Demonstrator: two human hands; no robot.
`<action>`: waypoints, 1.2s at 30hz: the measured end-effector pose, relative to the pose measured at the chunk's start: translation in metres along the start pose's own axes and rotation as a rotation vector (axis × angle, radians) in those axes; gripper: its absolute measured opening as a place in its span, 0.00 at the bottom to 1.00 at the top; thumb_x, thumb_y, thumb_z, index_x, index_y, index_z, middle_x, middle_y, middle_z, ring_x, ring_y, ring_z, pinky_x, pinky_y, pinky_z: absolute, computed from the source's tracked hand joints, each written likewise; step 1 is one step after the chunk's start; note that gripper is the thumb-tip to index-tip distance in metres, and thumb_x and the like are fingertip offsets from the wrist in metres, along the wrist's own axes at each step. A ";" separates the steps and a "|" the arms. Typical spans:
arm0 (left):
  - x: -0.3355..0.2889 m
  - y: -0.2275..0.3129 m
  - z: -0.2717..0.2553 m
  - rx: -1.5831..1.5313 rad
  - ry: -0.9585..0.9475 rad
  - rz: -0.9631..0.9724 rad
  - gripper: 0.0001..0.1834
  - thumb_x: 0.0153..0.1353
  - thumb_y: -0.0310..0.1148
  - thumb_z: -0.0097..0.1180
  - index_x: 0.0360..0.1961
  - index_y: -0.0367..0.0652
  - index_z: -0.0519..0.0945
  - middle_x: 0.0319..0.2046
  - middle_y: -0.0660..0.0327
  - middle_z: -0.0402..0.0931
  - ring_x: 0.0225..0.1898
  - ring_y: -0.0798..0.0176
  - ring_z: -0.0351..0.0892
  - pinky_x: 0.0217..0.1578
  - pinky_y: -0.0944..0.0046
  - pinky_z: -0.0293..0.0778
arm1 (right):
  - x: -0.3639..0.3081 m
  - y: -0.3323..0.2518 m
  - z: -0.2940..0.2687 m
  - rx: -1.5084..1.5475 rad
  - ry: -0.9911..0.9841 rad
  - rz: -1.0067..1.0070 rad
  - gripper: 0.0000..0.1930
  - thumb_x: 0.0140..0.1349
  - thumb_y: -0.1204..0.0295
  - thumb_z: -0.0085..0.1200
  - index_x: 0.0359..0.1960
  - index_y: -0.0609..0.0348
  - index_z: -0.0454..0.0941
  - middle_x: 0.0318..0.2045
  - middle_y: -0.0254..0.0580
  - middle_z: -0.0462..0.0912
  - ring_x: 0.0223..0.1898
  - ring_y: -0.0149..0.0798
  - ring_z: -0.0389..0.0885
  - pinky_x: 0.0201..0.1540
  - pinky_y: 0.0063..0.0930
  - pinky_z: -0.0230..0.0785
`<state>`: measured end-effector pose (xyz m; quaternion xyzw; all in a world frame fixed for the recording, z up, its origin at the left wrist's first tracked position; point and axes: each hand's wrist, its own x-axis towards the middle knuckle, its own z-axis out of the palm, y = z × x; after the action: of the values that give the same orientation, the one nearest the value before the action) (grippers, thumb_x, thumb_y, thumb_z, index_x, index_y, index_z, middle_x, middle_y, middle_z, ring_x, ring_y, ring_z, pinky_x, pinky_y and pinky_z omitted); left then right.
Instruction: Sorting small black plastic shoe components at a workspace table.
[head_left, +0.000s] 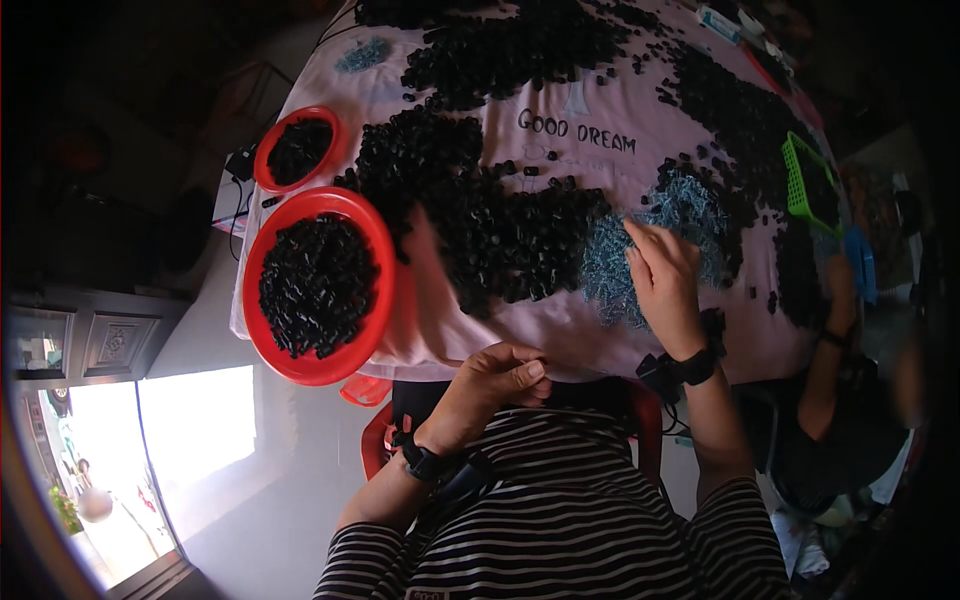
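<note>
My left hand (500, 388) is closed just off the table's near edge, thumb pressed against curled fingers. Whatever it may hold is hidden. Reaching over the table, my right hand (667, 285) is above a pile of small thin blue-grey pieces (610, 270). Its index finger and thumb point up-left with a slight gap, and nothing shows between them. Beside that pile, to the left, lies a heap of small black cylindrical pieces (520, 240). More blue-grey pieces (700, 205) spread to the right of my fingers.
A large red basin (383, 290) and a smaller red bowl (262, 165), both holding black pieces, stand at left. Other black heaps (520, 55) cover the pink cloth (600, 130). At right are a green basket (793, 180) and another person's arm (828, 360).
</note>
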<state>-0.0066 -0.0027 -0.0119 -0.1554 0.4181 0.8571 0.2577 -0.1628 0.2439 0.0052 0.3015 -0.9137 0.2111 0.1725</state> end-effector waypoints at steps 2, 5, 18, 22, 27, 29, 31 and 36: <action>0.000 -0.002 0.004 0.021 -0.015 -0.012 0.14 0.71 0.37 0.62 0.50 0.38 0.81 0.37 0.61 0.84 0.39 0.67 0.86 0.45 0.65 0.84 | 0.013 0.025 0.013 -0.106 0.081 -0.006 0.15 0.66 0.72 0.60 0.54 0.56 0.83 0.43 0.39 0.84 0.46 0.44 0.80 0.57 0.42 0.62; -0.001 -0.006 0.002 0.035 -0.035 -0.041 0.15 0.71 0.37 0.62 0.51 0.38 0.79 0.36 0.64 0.81 0.39 0.70 0.83 0.45 0.67 0.82 | 0.027 0.031 0.027 -0.254 -0.020 0.057 0.11 0.66 0.71 0.60 0.49 0.53 0.85 0.38 0.37 0.85 0.44 0.43 0.82 0.55 0.43 0.61; 0.004 0.004 0.003 -0.066 0.058 -0.122 0.10 0.72 0.30 0.55 0.49 0.36 0.79 0.38 0.57 0.81 0.40 0.62 0.83 0.38 0.62 0.86 | 0.018 0.032 0.007 0.049 0.061 0.045 0.07 0.65 0.75 0.61 0.29 0.60 0.77 0.21 0.38 0.78 0.23 0.41 0.76 0.31 0.34 0.64; 0.026 0.001 0.004 0.284 0.061 0.092 0.12 0.72 0.36 0.59 0.42 0.36 0.82 0.32 0.64 0.78 0.35 0.69 0.80 0.35 0.66 0.79 | 0.001 0.023 0.003 0.037 -0.007 0.150 0.03 0.62 0.75 0.63 0.32 0.56 0.81 0.28 0.38 0.84 0.30 0.42 0.81 0.42 0.38 0.65; 0.059 0.012 0.028 1.240 0.370 0.789 0.08 0.64 0.36 0.61 0.39 0.42 0.83 0.31 0.54 0.80 0.36 0.52 0.84 0.38 0.53 0.80 | -0.011 0.001 0.003 0.135 0.068 0.133 0.05 0.61 0.77 0.64 0.37 0.55 0.83 0.31 0.32 0.86 0.31 0.37 0.82 0.44 0.34 0.64; 0.073 0.013 0.033 1.380 0.401 0.781 0.07 0.60 0.32 0.63 0.40 0.47 0.83 0.33 0.55 0.82 0.39 0.49 0.84 0.37 0.55 0.80 | -0.015 -0.006 0.002 0.246 0.040 0.188 0.07 0.60 0.79 0.64 0.38 0.54 0.83 0.31 0.32 0.86 0.32 0.35 0.82 0.47 0.33 0.63; 0.085 0.011 0.035 1.577 0.410 0.821 0.07 0.58 0.30 0.60 0.39 0.47 0.81 0.32 0.57 0.79 0.38 0.50 0.83 0.36 0.55 0.81 | -0.021 -0.011 -0.002 0.306 0.027 0.236 0.06 0.61 0.78 0.64 0.38 0.55 0.83 0.30 0.32 0.85 0.32 0.34 0.81 0.49 0.32 0.62; 0.101 0.003 0.032 1.700 0.419 0.796 0.08 0.54 0.26 0.58 0.37 0.46 0.80 0.33 0.58 0.78 0.39 0.51 0.83 0.34 0.57 0.82 | -0.029 -0.016 -0.008 0.258 -0.020 0.222 0.03 0.64 0.76 0.63 0.38 0.54 0.83 0.30 0.32 0.85 0.33 0.32 0.80 0.53 0.33 0.59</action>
<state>-0.0928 0.0530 -0.0394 0.0866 0.9593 0.2472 -0.1055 -0.1292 0.2493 0.0035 0.2206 -0.9083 0.3414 0.0992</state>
